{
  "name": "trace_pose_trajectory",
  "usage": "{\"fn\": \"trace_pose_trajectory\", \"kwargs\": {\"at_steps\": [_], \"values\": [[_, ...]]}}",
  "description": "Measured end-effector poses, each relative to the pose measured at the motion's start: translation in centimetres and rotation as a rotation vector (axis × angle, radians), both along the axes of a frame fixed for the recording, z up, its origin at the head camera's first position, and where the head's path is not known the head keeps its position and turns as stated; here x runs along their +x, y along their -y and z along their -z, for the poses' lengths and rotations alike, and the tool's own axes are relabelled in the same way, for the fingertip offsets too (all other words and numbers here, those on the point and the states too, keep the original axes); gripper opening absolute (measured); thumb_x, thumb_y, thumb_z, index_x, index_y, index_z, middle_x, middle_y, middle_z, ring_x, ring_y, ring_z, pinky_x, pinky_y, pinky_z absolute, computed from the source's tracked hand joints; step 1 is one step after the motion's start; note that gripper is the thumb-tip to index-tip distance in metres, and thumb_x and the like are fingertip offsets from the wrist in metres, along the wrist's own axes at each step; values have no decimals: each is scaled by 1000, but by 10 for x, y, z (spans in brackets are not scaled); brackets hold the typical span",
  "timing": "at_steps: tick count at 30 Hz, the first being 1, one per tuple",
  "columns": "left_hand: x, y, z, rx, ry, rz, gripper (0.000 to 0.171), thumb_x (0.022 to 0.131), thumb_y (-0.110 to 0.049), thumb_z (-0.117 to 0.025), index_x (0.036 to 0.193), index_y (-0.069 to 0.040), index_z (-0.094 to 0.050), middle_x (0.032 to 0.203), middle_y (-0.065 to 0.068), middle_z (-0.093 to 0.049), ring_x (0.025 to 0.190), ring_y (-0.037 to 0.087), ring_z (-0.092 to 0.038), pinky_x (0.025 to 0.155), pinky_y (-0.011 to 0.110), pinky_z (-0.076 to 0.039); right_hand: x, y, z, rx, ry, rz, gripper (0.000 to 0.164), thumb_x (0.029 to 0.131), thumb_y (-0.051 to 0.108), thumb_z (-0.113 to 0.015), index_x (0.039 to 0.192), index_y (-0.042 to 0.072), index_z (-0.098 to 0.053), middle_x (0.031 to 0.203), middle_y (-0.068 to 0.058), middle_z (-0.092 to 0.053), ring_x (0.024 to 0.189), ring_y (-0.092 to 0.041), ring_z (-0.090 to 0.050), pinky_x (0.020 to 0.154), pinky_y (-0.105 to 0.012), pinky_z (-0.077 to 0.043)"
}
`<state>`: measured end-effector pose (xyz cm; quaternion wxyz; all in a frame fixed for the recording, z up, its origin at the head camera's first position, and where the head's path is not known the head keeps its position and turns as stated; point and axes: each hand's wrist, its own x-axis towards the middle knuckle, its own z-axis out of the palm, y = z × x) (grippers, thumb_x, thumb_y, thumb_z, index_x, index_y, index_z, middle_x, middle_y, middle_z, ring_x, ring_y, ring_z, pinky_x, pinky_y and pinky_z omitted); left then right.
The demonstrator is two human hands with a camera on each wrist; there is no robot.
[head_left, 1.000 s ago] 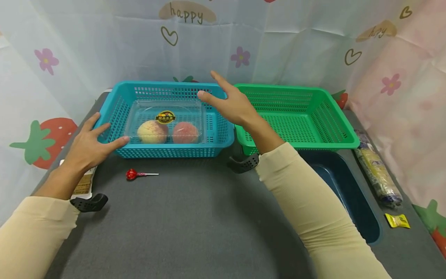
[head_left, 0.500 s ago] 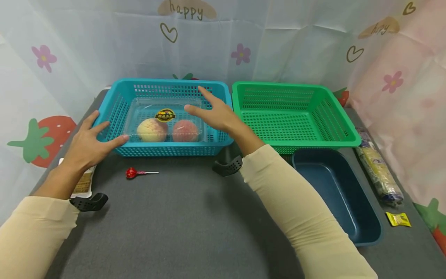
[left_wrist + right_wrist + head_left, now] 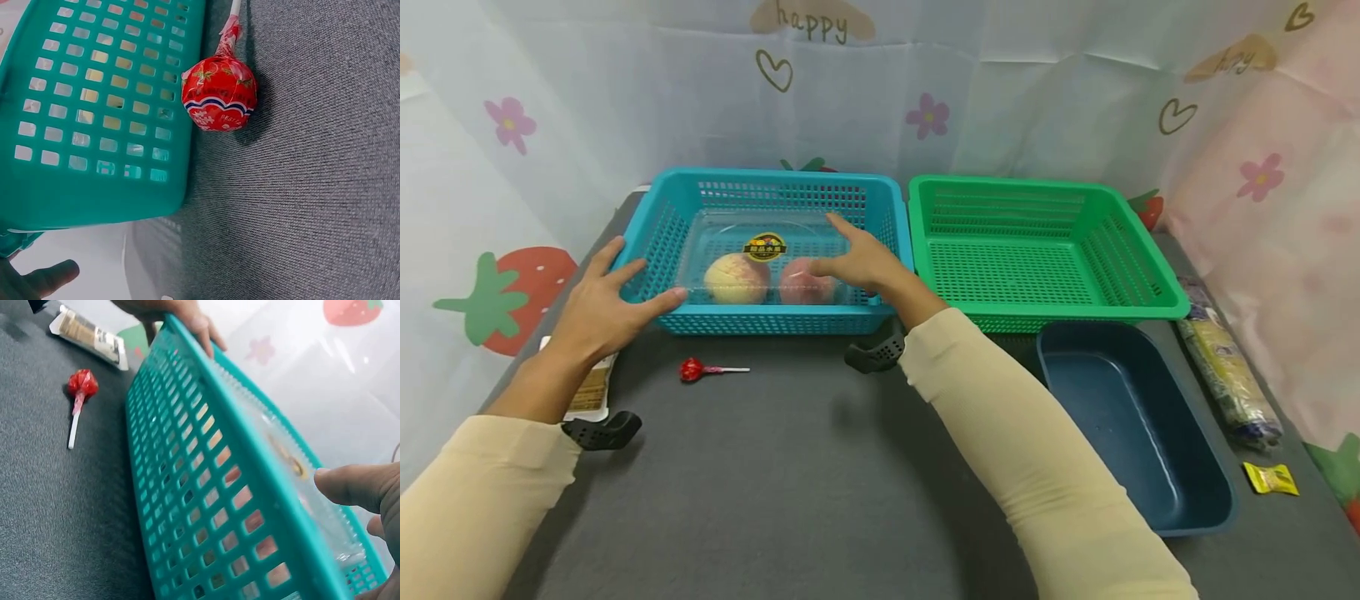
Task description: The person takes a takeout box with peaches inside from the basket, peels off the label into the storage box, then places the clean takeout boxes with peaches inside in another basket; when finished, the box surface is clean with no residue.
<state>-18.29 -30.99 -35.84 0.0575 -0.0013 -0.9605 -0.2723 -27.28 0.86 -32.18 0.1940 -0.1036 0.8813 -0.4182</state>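
A light-blue mesh basket [image 3: 782,322] holds a clear plastic box [image 3: 801,227] with a round label. Inside the box are two peaches, one yellowish [image 3: 733,281] and one pinker [image 3: 797,287]. My left hand [image 3: 597,312] rests on the basket's left rim with fingers spread; the right wrist view has its fingers draped over that rim. My right hand [image 3: 867,262] reaches in over the box's right end, thumb and forefinger apart, the thumb overlapping the pinker peach. A red lollipop [image 3: 691,369] lies on the table in front of the basket.
Right of the basket stands a green mesh basket [image 3: 1060,313], with a dark blue tub [image 3: 1131,417] before it. Along the right edge lie a long clear-wrapped package [image 3: 1232,379] and a yellow wrapped candy [image 3: 1270,479]. A brown-and-white packet [image 3: 591,392] sits under my left forearm.
My right hand has moved left and down, from above the basket's right rim to the box's right end. The left hand has stayed on the rim.
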Motion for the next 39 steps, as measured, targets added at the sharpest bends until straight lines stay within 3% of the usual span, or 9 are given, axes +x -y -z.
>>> {"fn": "trace_pose_trajectory", "kwargs": {"at_steps": [1, 3, 5, 7, 12, 19, 22, 31, 39], "values": [[0, 0, 0, 0, 0, -1, 92, 88, -57, -58, 146, 9, -30, 159, 18, -1, 138, 51, -10, 97, 74, -20, -1, 1, 2, -7, 14, 9, 88, 87, 37, -72, 155, 38, -15, 159, 0, -16, 74, -20, -46, 56, -35, -42], [-1, -1, 1, 1, 3, -2, 92, 87, -57, -58, 146, 8, -30, 159, 18, -1, 138, 51, -10, 97, 74, -21, -1, 1, 4, -5, 31, 15, 87, 87, 37, -71, 155, 39, -16, 159, 0, -15, 105, -24, -52, 70, -40, -50], [-2, 0, 2, 4, 5, -3, 93, 87, -57, -58, 146, 8, -30, 159, 18, -1, 138, 51, -9, 97, 75, -21, -2, 2, 6, 1, 49, 17, 87, 88, 36, -71, 154, 40, -16, 160, 1, -13, 133, -28, -34, 86, -51, -48], [-2, 0, 2, 6, 7, -5, 93, 87, -57, -58, 146, 8, -29, 159, 18, -1, 138, 51, -9, 97, 75, -20, -3, 3, 6, 5, 77, 22, 86, 88, 36, -71, 154, 42, -16, 160, 2, -12, 139, -31, -25, 94, -59, -42], [-2, 2, 2, 6, 4, -6, 93, 87, -57, -58, 147, 7, -29, 159, 17, -1, 138, 51, -8, 97, 75, -20, -6, 3, 7, 30, 140, 32, 86, 88, 38, -71, 151, 49, -14, 160, 4, -9, 138, -34, -27, 94, -63, -39], [-1, 1, 0, 10, 2, -8, 92, 87, -57, -59, 147, 7, -30, 159, 17, -1, 138, 51, -8, 97, 75, -19, -8, 3, 7, 29, 130, -7, 86, 89, 38, -70, 152, 47, -12, 160, 4, -6, 141, -31, -21, 103, -57, -32], [0, 0, -1, 12, 3, -9, 92, 87, -57, -59, 147, 7, -30, 159, 17, -1, 138, 52, -8, 97, 75, -19, -7, 2, 7, 6, 122, -7, 85, 90, 36, -69, 153, 45, -14, 160, 4, -9, 139, -32, -26, 99, -57, -37], [-1, 1, 0, 13, -1, -7, 92, 87, -58, -59, 147, 7, -30, 159, 16, 0, 138, 52, -9, 97, 75, -19, 0, -5, 1, -327, 125, 78, 72, 93, 14, -64, 150, 41, -30, 157, 6, -16, 130, -33, -38, 74, -58, -52], [-1, 2, 2, 3, 0, -4, 92, 87, -58, -58, 147, 7, -30, 159, 17, -1, 137, 53, -10, 96, 76, -20, 7, -13, -2, -429, 39, 158, 69, 90, 7, -66, 148, 34, -39, 156, 2, -21, 124, -32, -43, 67, -48, -55]]}}
